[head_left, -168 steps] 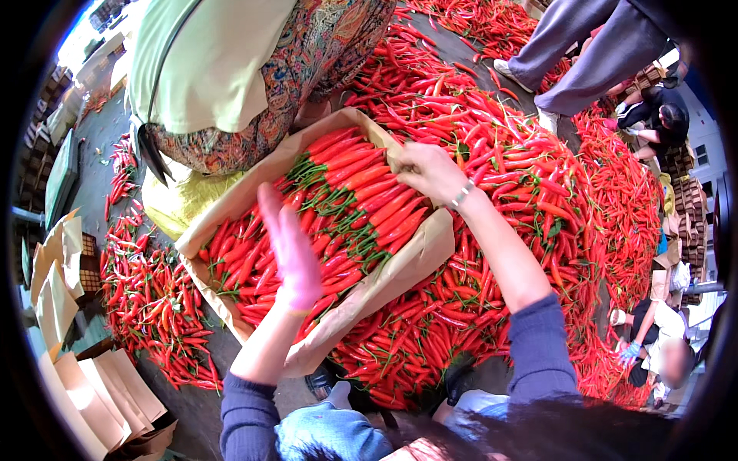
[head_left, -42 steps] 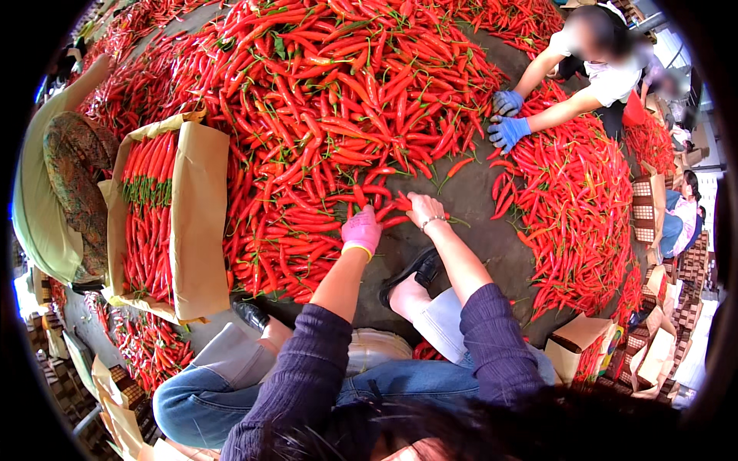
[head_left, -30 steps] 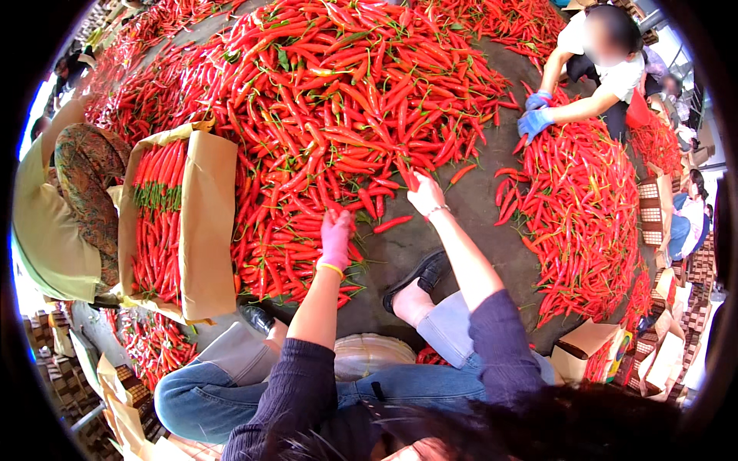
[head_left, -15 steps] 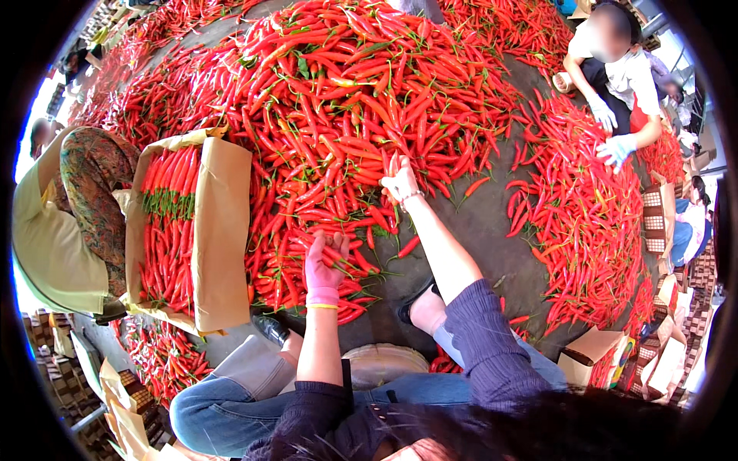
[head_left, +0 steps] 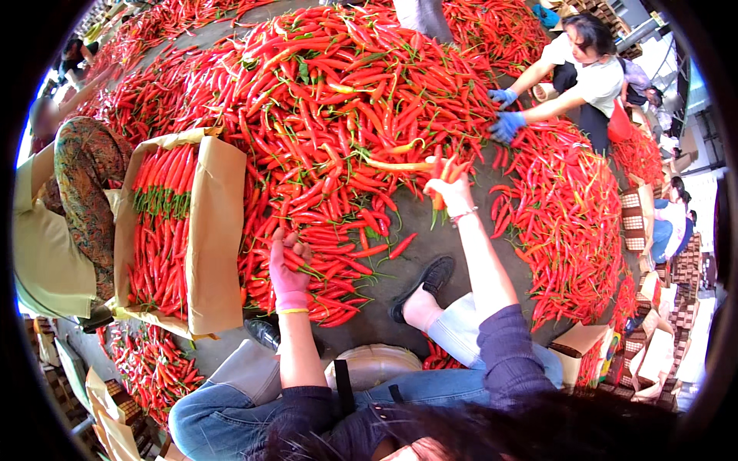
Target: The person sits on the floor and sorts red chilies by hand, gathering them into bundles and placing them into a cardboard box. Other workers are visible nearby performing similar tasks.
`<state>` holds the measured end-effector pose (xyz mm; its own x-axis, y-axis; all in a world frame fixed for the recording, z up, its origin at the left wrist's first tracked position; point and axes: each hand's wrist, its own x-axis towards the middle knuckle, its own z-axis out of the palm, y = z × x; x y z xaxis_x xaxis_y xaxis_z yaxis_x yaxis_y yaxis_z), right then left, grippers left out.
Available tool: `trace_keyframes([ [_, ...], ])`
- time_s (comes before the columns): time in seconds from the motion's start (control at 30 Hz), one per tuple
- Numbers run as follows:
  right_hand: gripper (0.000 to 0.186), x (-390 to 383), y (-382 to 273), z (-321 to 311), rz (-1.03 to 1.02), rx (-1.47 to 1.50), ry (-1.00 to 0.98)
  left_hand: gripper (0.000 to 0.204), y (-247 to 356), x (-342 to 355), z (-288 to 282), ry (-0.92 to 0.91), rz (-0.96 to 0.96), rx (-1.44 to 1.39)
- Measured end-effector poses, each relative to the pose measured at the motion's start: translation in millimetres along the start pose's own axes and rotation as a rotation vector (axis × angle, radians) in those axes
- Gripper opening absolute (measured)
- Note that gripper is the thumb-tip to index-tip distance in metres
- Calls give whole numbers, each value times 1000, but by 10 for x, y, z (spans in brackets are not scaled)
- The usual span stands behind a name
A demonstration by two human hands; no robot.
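chilies (head_left: 438, 170), perhaps several, in right hand (head_left: 455, 195)

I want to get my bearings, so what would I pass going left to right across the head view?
Patterned trousers, paper-lined box of red chilies, wearer's left hand, wearer's right hand holding several chilies, co-worker's blue gloves, open brown carton.

It's looking like a packing place: pepper piles (head_left: 338, 100) are lying around the right hand (head_left: 453, 194), a box (head_left: 219, 238) left of it.
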<state>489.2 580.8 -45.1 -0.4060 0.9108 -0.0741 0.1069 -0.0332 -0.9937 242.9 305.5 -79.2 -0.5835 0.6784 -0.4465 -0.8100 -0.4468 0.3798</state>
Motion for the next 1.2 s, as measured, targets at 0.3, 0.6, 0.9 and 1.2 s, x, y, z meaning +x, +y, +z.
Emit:
trace_keyframes([
  [0.3, 34, -442, -910, -851, 257, -473, -359, 9, -118, -102, 258, -11, -61, 30],
  [0.6, 30, -1474, -1555, -1428, 423, -921, -429, 54, 206, -561, 505, -104, -15, -139],
  [0.9, 20, -1621, -755, -1569, 602, -784, -294, 38, 94, -154, -42, -112, 73, -12],
  [1.2, 32, -976, -154, -1869, 583, -325, -143, 43, -351, -155, 135, 112, -181, -23],
])
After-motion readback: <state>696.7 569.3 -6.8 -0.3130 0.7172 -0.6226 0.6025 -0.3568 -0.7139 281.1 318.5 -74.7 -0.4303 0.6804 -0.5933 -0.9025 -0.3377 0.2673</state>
